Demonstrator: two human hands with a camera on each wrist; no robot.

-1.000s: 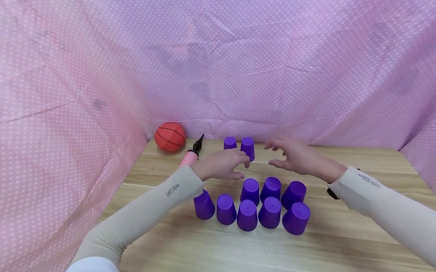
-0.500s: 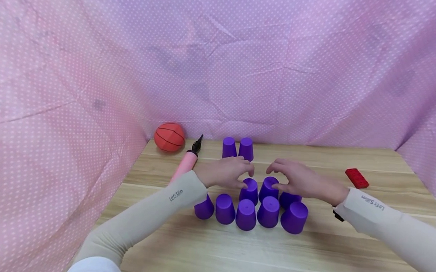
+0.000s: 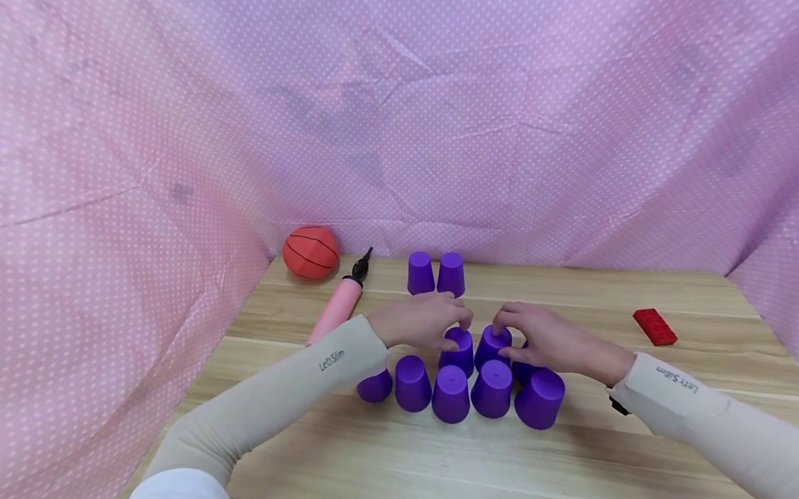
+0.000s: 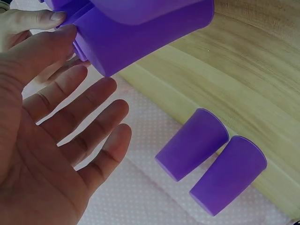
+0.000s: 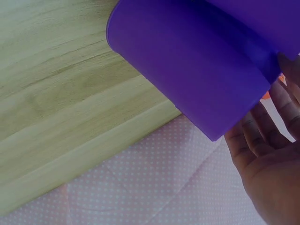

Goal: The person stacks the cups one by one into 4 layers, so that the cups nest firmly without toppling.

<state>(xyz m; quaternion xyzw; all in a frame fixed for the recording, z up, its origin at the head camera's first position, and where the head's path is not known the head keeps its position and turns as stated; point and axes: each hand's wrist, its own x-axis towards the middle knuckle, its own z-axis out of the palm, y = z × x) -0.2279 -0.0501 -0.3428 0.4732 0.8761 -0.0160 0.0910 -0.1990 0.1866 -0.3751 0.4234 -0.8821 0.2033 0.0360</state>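
Note:
Several purple cups stand upside down in two rows on the wooden table [image 3: 392, 455]. In the back row, my left hand [image 3: 420, 320] is at the left purple cup [image 3: 458, 352], thumb beside its closed end. The left wrist view shows the fingers [image 4: 96, 126] spread and nearly straight, with the thumb tip at a cup's edge. My right hand [image 3: 551, 335] reaches over the middle back cup [image 3: 491, 344], fingertips by its top and thumb at its side. It partly hides the right back cup [image 3: 523, 368]. A purple cup [image 5: 192, 65] covers some right fingers in the right wrist view.
Two more upturned purple cups, left [image 3: 421, 272] and right [image 3: 451, 273], stand near the back edge. A red basketball-patterned ball [image 3: 310, 252] and a pink hand pump [image 3: 338, 306] lie at left. A red toy brick [image 3: 654, 327] lies at right. Pink dotted cloth [image 3: 403, 132] surrounds the table.
Both hands have come down to the back-row cups; the right hand has dropped further, uncovering the red brick. My left hand has also shifted right. The cups stand as before.

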